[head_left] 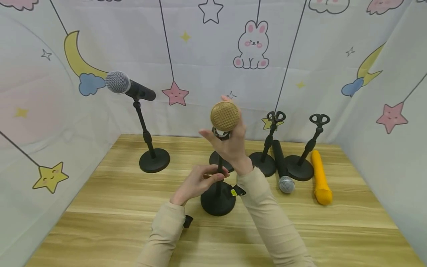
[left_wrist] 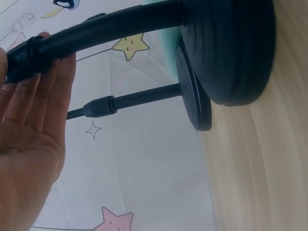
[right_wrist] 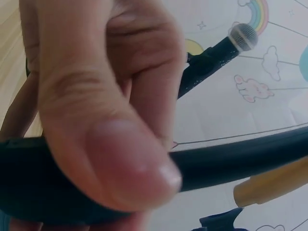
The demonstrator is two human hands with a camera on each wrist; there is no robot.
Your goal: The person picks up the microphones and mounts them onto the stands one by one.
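In the head view a gold microphone points its round head at the camera, just above the dark ring-like top of a black stand. My right hand is around the back of the microphone, a fingertip above it and the thumb stretched left; the head hides much of its grip. My left hand holds the stand's pole. In the left wrist view its fingers lie behind the collar. The right wrist view shows a large thumb against a dark shaft, with a gold handle beyond.
Back left, a stand bears a silver-headed microphone. Another base stands behind my hands. Two clip-topped stands are at right, with a black microphone and a yellow microphone lying beside them.
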